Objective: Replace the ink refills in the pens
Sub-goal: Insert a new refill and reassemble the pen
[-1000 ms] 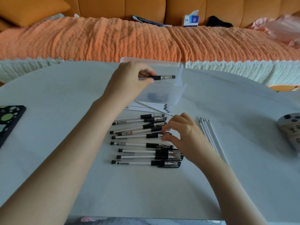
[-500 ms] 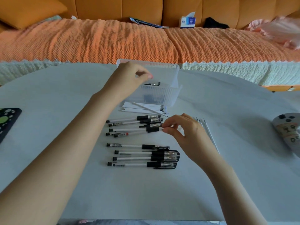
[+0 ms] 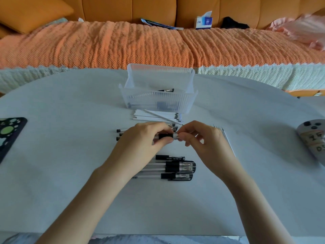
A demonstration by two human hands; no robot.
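Both hands hold one pen (image 3: 165,135).
I see the left hand (image 3: 140,140) curled round its black grip, the right hand (image 3: 204,140) pinching its clear tip, above the smooth white table (image 3: 70,164).

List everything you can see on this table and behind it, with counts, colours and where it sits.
Bin: one, clear plastic, back of table, pen inside.
Refills: stack, white, before the bin.
Loose pens: four visible, clear and black, nearest me; others partly behind hands.
Held pen: one, clear and black, between both hands.
Tissue box: one, blue-white, on orange sofa.
Left hand: grips the held pen's barrel.
Right hand: pinches its right end.
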